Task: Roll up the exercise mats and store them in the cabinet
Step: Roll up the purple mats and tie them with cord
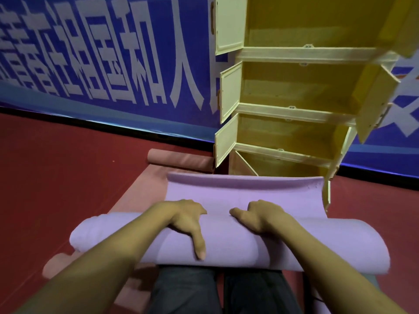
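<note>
So the purple mat [226, 243] is mostly rolled into a fat tube lying across the person's knees [217, 288], with its loose end still flat on the red floor [68, 177] toward the cabinet [294, 109]. Left hand [188, 220] sits on top of the roll, thumb stretched back along it, fingers curled over the far side. Right hand [256, 217] grips the same way, thumb pointing left. A pink mat [179, 160] lies under it, its far end curled up beside the cabinet's bottom-left corner. All 4 cabinet compartments have doors open.
</note>
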`<state>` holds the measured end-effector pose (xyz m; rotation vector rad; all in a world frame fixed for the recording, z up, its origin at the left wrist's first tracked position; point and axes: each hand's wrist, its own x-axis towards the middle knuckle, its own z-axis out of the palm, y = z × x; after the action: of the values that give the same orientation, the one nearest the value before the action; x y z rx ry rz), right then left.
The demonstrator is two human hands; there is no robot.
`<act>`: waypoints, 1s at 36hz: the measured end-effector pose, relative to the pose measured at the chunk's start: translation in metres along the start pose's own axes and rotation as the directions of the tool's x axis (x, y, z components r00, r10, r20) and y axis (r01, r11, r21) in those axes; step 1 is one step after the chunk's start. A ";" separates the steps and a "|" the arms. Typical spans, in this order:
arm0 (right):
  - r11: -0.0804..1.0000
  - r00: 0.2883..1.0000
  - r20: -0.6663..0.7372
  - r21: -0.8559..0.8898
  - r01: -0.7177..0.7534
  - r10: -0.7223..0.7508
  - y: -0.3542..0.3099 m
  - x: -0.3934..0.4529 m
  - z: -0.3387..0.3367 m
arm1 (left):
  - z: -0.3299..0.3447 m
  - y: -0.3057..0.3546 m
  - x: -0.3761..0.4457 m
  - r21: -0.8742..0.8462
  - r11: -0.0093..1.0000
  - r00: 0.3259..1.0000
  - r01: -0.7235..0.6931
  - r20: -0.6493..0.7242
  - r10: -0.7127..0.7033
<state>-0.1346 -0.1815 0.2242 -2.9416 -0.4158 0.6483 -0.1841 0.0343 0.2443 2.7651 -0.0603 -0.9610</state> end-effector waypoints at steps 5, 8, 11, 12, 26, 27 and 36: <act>0.995 0.969 0.245 0.103 0.001 -0.026 0.001 -0.021 0.001 | 0.013 0.003 -0.006 -0.212 0.975 0.955 0.070 0.297 -0.004; 0.982 0.942 0.319 0.180 0.051 -0.107 0.005 -0.022 0.007 | 0.029 -0.001 -0.004 -0.284 0.956 0.937 0.072 0.348 0.033; 0.975 0.986 0.148 0.220 0.042 -0.075 0.010 -0.014 0.020 | 0.030 -0.002 -0.008 -0.295 0.955 0.957 -0.001 0.277 0.087; 0.972 0.995 0.086 0.234 0.024 -0.045 0.011 -0.013 0.022 | 0.027 -0.003 -0.009 -0.298 0.954 0.959 -0.018 0.266 0.101; 0.997 0.962 -0.272 0.067 0.041 -0.021 0.029 0.002 0.028 | 0.005 -0.027 0.019 -0.434 0.885 0.983 -0.170 -0.143 0.118; 0.999 0.954 -0.301 0.034 0.031 -0.020 0.030 0.000 0.029 | 0.003 -0.029 0.023 -0.442 0.876 0.972 -0.195 -0.207 0.112; 0.989 0.862 -0.501 -0.148 0.006 -0.081 0.035 -0.008 0.047 | 0.003 -0.019 0.040 -0.483 0.841 0.859 -0.245 -0.510 -0.042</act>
<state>-0.1529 -0.2155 0.1790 -3.0576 -0.4810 -0.1835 -0.1547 0.0480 0.2138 2.3507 0.1208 -0.1470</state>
